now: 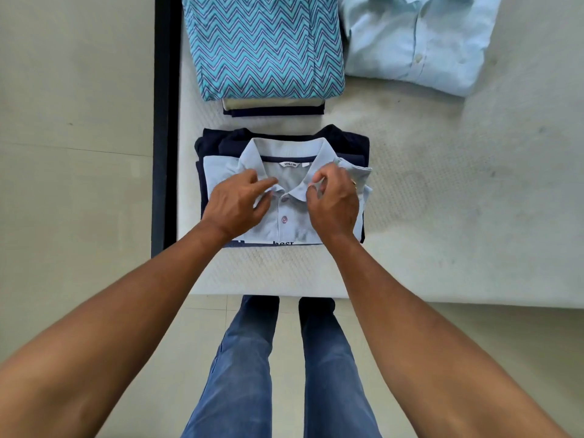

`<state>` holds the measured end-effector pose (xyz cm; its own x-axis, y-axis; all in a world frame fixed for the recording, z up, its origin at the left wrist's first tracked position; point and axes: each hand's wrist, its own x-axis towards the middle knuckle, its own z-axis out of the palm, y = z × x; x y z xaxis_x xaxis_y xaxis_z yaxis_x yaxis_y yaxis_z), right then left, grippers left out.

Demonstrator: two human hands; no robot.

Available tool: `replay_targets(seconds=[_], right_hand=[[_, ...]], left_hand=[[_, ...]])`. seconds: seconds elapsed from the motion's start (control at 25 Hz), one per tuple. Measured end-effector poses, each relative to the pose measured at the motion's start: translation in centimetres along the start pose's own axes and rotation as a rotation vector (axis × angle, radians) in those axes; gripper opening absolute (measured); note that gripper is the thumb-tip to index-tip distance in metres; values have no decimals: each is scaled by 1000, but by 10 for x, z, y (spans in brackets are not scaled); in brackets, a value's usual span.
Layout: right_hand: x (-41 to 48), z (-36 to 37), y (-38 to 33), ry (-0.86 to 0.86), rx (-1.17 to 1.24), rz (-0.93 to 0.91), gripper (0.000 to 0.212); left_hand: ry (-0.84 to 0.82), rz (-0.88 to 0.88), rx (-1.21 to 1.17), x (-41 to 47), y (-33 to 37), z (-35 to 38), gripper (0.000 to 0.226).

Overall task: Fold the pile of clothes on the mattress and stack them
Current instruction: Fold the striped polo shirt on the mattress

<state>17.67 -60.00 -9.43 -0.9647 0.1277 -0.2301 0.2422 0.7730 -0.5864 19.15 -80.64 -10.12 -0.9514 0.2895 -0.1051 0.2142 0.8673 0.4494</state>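
Both hands are at the collar [252, 151] of the polo shirt [286, 230]. The left hand [235, 205] pinches the left flap, and the right hand [335, 202], fingers curled, pinches the right one. The polo shirt lies folded on top of a stack of navy clothes [347, 139], close to the mattress [442, 216] left edge, beside the dark bed frame [164, 121], and near the front edge. Just beyond is a stack topped by a zigzag shirt [265, 45], with a pale blue shirt [417, 42] to its right. Bare mattress stretches right of the polo shirt.
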Motion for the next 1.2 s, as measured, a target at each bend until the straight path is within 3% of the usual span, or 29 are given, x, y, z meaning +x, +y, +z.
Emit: replay_targets(seconds=[0.12,0.28,0.44,0.64,0.72,0.8,0.88,0.96,1.04,1.2], right_hand=[[-7,8,18,-189,-217,-145,21],[-25,4,33,-239,-204,-190,30],[-27,-17,41,-111,-86,-178,16],[-23,-45,58,36,-106,-51,24],[-23,-47,65,-44,-114,71,40],[-23,-44,73,-226,-158,159,56],[-23,-39,79,-369,-184,215,65],[-24,-36,78,-375,-155,258,67],[-28,-36,74,-343,-172,258,67],[-50,-52,56,-327,-264,182,71]], left_hand=[[-98,153,83,-2,-2,6,18],[-162,148,55,-25,-7,2,12],[-25,-132,-96,-45,-15,-9,15],[91,-379,-98,-58,-30,-21,23],[19,-574,-151,-60,-33,-16,50],[-129,-712,-254,-62,-39,-6,70],[-185,-809,-390,-66,-43,2,80],[-170,-933,-462,-67,-43,5,88],[-160,-929,-407,-66,-35,3,85],[-165,-698,-226,-68,-14,-28,69]])
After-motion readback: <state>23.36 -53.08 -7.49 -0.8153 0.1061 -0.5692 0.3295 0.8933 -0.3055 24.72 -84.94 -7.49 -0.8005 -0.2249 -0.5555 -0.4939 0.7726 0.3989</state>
